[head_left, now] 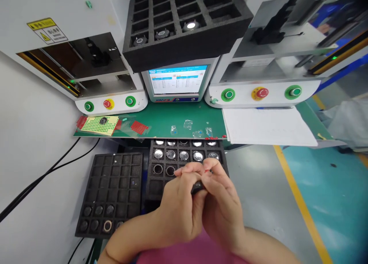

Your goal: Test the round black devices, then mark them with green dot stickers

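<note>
Both my hands are together in front of my chest, over the near end of a foam tray. My left hand [181, 202] is closed around a dark round watch case [197, 187], mostly covered by the fingers. Close against it, my right hand [225, 202] is closed in a pinch. A tiny red piece [207, 171], like a sticker or film, shows at its fingertips. Below and beyond the hands, the black foam tray [151, 197] holds rows of round watch cases, several with shiny faces.
Another foam tray [123, 181] with several watch cases lies at left. A tilted foam tray [184, 49] sits above the screen [176, 80]. On the green shelf [161, 116] are a sticker sheet [99, 126], red stickers [139, 127], clear film scraps [188, 124] and papers [267, 124]. Button-fitted machines stand either side.
</note>
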`<state>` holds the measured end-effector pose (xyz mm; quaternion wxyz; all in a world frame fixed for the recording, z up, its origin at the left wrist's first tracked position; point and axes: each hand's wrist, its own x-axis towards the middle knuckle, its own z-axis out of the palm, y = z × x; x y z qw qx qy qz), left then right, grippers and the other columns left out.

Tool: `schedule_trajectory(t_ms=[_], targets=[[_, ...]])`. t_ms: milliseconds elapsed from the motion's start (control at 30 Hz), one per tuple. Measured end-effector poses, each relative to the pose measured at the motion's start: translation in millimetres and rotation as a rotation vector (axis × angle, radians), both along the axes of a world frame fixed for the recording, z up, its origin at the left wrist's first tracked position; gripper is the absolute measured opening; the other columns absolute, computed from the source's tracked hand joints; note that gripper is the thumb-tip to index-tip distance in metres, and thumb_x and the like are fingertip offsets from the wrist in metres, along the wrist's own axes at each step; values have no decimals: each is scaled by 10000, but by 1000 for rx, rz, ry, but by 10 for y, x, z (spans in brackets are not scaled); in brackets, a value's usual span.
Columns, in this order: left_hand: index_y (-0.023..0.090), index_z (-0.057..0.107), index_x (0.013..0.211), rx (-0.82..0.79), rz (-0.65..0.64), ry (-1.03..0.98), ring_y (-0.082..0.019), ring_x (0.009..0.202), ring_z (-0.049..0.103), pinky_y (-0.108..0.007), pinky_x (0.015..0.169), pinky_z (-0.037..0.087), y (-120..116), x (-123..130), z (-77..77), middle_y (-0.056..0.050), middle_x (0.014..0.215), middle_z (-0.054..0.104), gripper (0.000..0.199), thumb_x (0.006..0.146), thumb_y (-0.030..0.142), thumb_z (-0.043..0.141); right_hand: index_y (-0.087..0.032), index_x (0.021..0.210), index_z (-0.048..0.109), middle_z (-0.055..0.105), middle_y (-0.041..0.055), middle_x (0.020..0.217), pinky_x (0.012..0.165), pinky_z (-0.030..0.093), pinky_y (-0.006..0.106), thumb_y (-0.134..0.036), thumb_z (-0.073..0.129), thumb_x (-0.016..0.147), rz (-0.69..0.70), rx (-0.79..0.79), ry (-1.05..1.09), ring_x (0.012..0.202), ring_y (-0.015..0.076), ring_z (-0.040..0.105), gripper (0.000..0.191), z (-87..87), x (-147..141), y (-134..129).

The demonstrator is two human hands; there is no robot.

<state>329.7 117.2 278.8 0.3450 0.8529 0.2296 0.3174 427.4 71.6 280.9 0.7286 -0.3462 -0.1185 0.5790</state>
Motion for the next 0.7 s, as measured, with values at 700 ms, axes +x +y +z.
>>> schedule_trajectory(t_ms=[700], targets=[[180, 534, 893, -1180, -214, -430, -89, 493, 494, -185, 443, 394, 21, 99, -45, -15, 731, 587, 221, 978, 352, 426, -299, 1033, 551, 693, 24, 1029, 505, 508, 215, -310, 653, 856, -132, 36, -215, 743, 149, 662, 205, -47, 86, -55]])
